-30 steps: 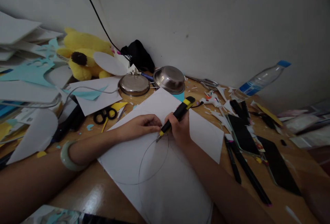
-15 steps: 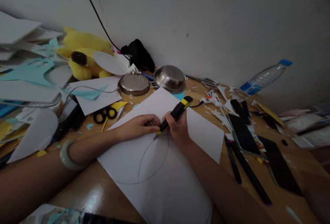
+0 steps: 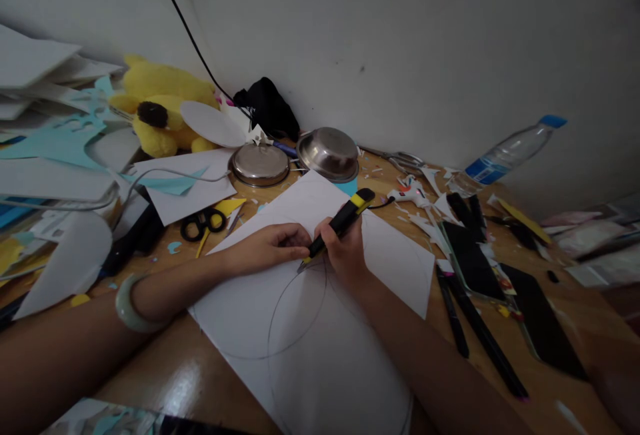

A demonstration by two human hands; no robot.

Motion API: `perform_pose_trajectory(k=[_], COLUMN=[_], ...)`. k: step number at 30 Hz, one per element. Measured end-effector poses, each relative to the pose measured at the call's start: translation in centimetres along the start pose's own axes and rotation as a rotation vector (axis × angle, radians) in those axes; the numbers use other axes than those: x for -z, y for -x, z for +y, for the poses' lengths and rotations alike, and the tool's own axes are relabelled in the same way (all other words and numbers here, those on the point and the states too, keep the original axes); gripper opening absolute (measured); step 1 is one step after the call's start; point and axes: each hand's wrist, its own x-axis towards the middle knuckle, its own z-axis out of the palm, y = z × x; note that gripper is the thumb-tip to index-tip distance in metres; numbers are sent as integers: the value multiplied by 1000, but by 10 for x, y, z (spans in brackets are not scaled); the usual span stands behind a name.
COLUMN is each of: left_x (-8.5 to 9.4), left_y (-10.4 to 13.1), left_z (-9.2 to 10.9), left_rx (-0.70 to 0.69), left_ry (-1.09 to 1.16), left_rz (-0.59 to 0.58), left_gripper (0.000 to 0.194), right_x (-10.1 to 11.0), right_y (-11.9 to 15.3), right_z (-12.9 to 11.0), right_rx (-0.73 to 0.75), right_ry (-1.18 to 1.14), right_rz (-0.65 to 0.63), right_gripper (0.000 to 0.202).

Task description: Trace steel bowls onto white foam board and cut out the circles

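Note:
A large white sheet (image 3: 310, 328) with pencilled circles lies on the wooden table. My right hand (image 3: 343, 245) grips a black and yellow utility knife (image 3: 345, 216), tilted so that its blade tip touches the sheet on a drawn curve. My left hand (image 3: 277, 245) rests on the sheet just left of the knife, fingers curled loosely and holding nothing, with the fingertips beside the knife's front end. A pale bangle (image 3: 131, 303) circles the left wrist.
Behind the sheet stand two metal dishes (image 3: 327, 153) and black scissors (image 3: 203, 223). A yellow plush toy (image 3: 167, 105) and paper scraps lie left. Phones (image 3: 473, 258), markers (image 3: 483, 335), a glue gun (image 3: 410, 193) and a tilted bottle (image 3: 510, 155) are at right.

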Motion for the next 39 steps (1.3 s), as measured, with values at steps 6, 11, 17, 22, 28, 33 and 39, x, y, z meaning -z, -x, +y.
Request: perform_pose_trajectory(k=[6,11,17,22,28,33,39], left_x=[-1,-1,1,1,0,-2,-2], left_y=[1,1,2,5,4,3,1], left_z=[1,-4,-2,4,6,3,-2], left_rx=[-16,-34,-31,-31,-46,-55,-49], left_ry=[6,28,-33,-136,-282,-342,-264], left_rz=[-12,-19,-32,-33,31,62,16], left_gripper=[16,18,18,15,15,20,17], right_x=[-2,-1,1,1,4,12,14], right_y=[3,5,5,5,6,11,11], right_z=[0,0,0,1,0,-11,-2], right_rx=[103,190,388,389,86,-220,-284], right_ry=[-30,-10,89,143,110,106,31], right_rz=[-50,-101,-154,-186,-102,-119,-44], right_gripper=[38,35,32,33,42,55,56])
